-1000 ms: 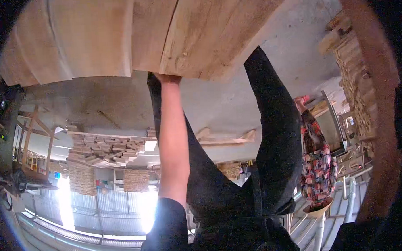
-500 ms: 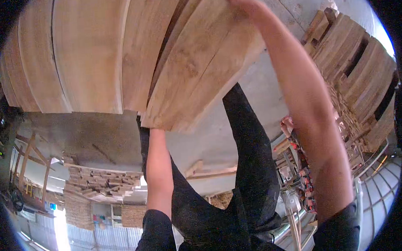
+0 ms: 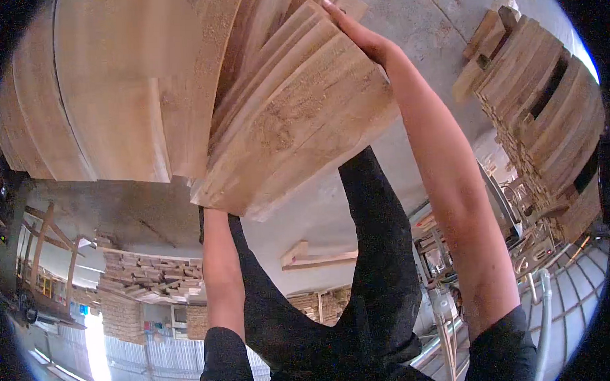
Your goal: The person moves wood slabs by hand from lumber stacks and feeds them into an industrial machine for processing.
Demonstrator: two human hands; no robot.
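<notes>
Several pale wooden boards, stacked and slightly fanned, lie tilted between my arms, sawdust on their top face. My right hand grips their upper right end, its fingers along the edge of the stack. My left forearm runs up to the lower left end of the same boards; my left hand is hidden beneath them. A larger row of wide boards lies at the upper left, touching or overlapping the held ones.
Another stack of boards stands on the right. My legs in black trousers are below the boards, over the grey concrete floor. Farther off are wood piles, a wooden frame and a pale pipe.
The held boards have shifted slightly down and fanned apart, showing several layered edges. My right hand has come down into fuller view, and my left forearm has moved a little left.
</notes>
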